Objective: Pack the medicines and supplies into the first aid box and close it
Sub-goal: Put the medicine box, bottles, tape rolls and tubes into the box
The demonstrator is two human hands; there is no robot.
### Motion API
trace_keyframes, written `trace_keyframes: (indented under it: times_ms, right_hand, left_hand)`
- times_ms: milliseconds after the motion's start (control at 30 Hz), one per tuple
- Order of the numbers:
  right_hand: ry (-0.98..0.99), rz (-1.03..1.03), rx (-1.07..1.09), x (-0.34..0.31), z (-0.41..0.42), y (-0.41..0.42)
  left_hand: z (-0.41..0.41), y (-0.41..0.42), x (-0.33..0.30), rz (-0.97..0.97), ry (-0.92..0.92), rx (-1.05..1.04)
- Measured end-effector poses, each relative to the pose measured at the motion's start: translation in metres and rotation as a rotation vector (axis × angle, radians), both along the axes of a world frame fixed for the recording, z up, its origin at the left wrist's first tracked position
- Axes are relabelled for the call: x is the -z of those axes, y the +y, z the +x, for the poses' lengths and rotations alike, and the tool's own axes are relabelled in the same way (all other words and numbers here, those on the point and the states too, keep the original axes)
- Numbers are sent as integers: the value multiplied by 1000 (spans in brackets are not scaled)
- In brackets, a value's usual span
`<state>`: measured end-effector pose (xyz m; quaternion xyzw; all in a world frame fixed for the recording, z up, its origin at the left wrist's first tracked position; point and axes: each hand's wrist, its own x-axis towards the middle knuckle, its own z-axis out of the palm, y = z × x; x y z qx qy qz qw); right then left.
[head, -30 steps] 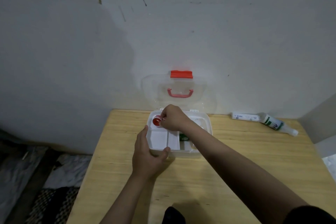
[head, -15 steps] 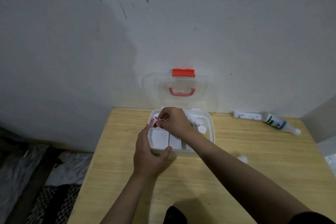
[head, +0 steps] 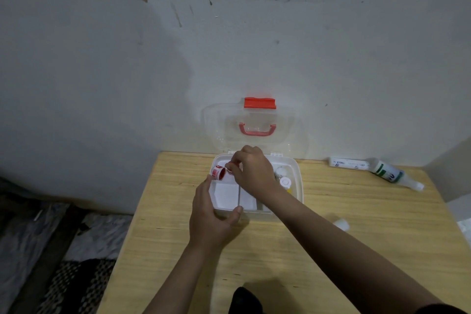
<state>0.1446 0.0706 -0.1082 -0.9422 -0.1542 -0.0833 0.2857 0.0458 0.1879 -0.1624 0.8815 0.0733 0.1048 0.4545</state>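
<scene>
The white first aid box [head: 297, 173] stands open on the wooden table, its clear lid [head: 257, 122] with a red handle and red latch leaning back against the wall. My right hand [head: 251, 171] pinches a small red-and-white container [head: 219, 173], tilted on its side over the box's far-left compartment. My left hand [head: 212, 214] grips the box's front-left corner, thumb on the front rim. Small white bottles [head: 283, 178] lie in the right part of the box. A white tube [head: 348, 162] and a green-labelled white bottle [head: 392, 173] lie on the table at the far right.
The table [head: 356, 237] butts against a stained wall. A small white cap-like object [head: 341, 224] lies right of my forearm. Patterned cloth [head: 76, 262] covers the floor on the left. A dark object [head: 244, 301] sits at the table's near edge.
My right hand has lifted the red container a little out of the far-left compartment and tipped it onto its side. My left hand has stayed on the box's corner.
</scene>
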Motion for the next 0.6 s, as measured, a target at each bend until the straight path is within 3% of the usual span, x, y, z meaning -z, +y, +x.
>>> trace_keyframes:
  times_ms: [167, 400, 600]
  right_hand:
    - [-44, -128, -73, 2, -5, -4]
    - [-34, -128, -30, 0, -1, -4]
    - [-31, -111, -200, -9, -1, 1]
  left_hand:
    - [-1, 0, 0, -7, -14, 10]
    - [-1, 0, -3, -23, -17, 17]
    - [0, 0, -2, -14, -23, 19]
